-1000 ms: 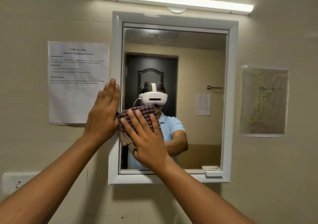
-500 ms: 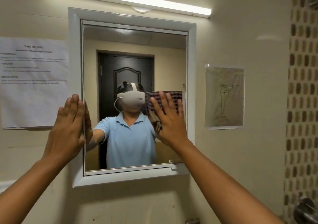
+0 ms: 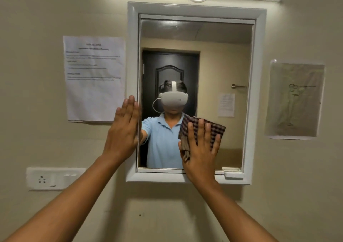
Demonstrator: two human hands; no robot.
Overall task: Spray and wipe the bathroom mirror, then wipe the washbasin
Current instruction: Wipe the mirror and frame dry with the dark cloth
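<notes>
Glass of the mirror (image 3: 213,56) is mid-wipe; upper panes likely come next, the washbasin later and out of view. Left hand (image 3: 123,130) lies flat, fingers straight, on the frame's left edge. Right hand (image 3: 201,148) presses the checked cloth (image 3: 213,128) low on the glass, fingers spread.
</notes>
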